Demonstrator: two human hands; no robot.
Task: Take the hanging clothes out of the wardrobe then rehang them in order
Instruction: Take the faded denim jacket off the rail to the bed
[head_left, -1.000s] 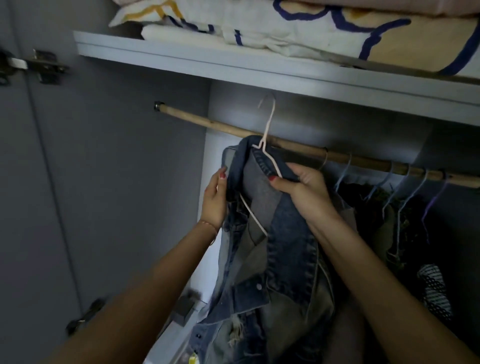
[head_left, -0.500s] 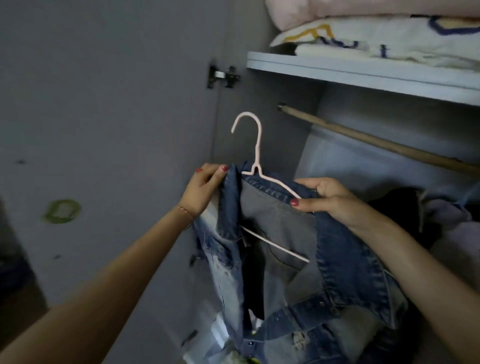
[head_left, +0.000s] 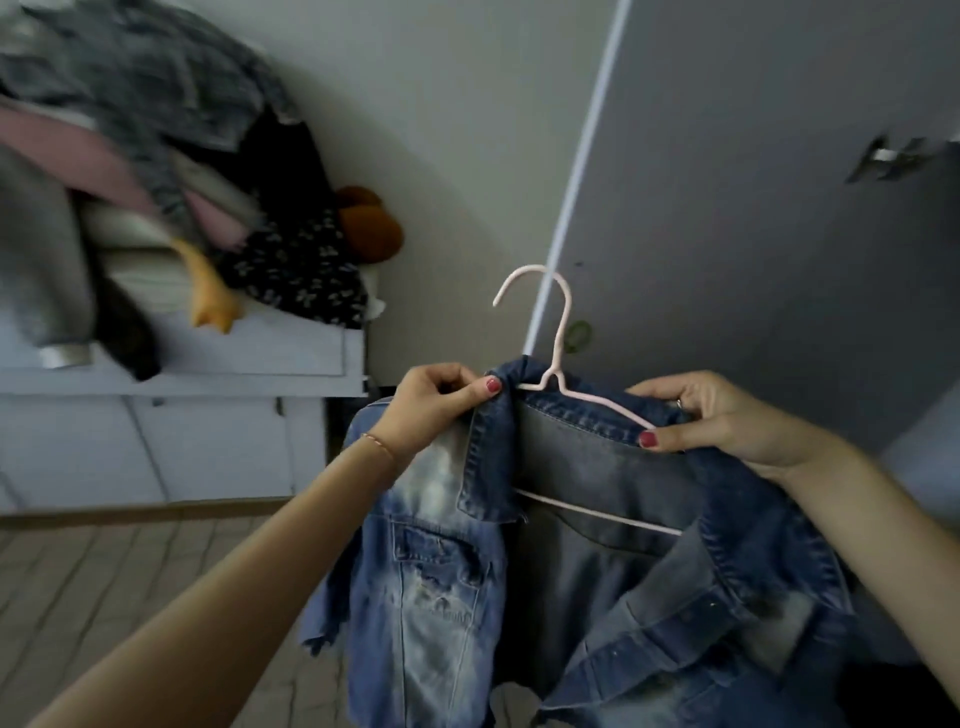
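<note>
Now 2 hands, left hand (head_left: 436, 402), right hand (head_left: 719, 418), gripping 1 denim jacket (head_left: 597, 545), 1 pink hanger (head_left: 558, 358)

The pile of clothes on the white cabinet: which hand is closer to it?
Left. The left hand grips the denim jacket collar nearer the pile; the right hand holds its far side.

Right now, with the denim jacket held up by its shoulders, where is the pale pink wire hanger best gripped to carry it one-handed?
Probably at the neck of the pale pink wire hanger, just below the hook, coming from above. That stem stands bare and upright over the blue denim jacket, while both arms run under fabric. The left hand and right hand already pinch the shoulders.
</note>
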